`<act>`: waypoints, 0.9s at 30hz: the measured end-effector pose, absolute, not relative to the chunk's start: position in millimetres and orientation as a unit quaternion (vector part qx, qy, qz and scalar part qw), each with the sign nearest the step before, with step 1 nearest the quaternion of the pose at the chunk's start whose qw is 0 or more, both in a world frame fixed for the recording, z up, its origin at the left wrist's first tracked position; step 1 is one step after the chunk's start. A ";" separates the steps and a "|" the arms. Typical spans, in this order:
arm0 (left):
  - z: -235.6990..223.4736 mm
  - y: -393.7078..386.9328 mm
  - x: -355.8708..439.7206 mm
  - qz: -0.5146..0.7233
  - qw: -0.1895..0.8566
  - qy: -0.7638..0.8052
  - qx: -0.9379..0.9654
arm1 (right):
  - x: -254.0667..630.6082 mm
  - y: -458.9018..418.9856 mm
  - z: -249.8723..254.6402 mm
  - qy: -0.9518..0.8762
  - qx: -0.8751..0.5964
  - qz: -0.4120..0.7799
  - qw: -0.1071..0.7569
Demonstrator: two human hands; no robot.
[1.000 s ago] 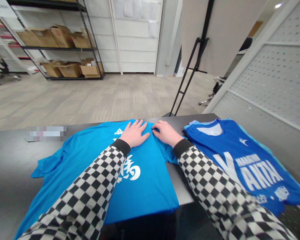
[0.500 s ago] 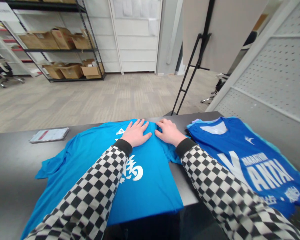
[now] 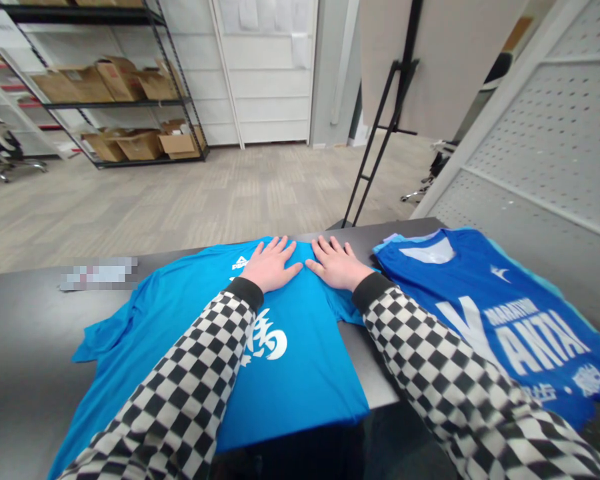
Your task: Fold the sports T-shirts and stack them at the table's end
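A light blue T-shirt point(image 3: 300, 373) with white printing lies spread over the dark table, its lower edge hanging over the near side. My left hand point(image 3: 271, 265) rests flat on its upper part, fingers spread and pointing away from me. Beside it, my right hand point(image 3: 339, 263) also lies flat with fingers apart, at the shirt's right shoulder and sleeve. Both palms face down and neither grasps the cloth. Checkered sleeves cover part of the white print.
Several shirts lie stacked on the right, a dark blue jersey point(image 3: 465, 287) on top. A blurred-out phone point(image 3: 99, 273) is on the table point(image 3: 10, 333) at left. Beyond stand a black easel point(image 3: 380, 140), a shelf with cardboard boxes point(image 3: 140, 143) and, at right, a perforated panel point(image 3: 555, 153).
My right hand's fingers have gone from curled at the shirt's edge to stretched out flat. The left hand stays almost in place, and the view has shifted slightly.
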State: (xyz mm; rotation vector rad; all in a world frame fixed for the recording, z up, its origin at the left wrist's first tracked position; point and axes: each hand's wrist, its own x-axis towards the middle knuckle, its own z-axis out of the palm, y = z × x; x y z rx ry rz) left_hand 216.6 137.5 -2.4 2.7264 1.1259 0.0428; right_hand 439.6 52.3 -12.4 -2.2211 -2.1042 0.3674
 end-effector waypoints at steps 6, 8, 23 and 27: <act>-0.6 135.2 216.2 0.006 0.086 0.377 0.922 | 439.2 50.3 -7.6 -0.680 -0.721 0.122 0.048; -1.8 134.6 216.3 0.013 0.067 0.379 0.923 | 441.4 50.4 -4.0 -0.679 -0.723 0.099 0.081; -3.1 124.9 224.2 0.004 0.102 0.282 0.954 | 448.0 58.6 -13.3 -0.617 -0.779 0.066 0.092; -3.1 125.4 223.4 0.011 0.103 0.285 0.953 | 449.4 59.6 -12.6 -0.605 -0.788 0.072 0.086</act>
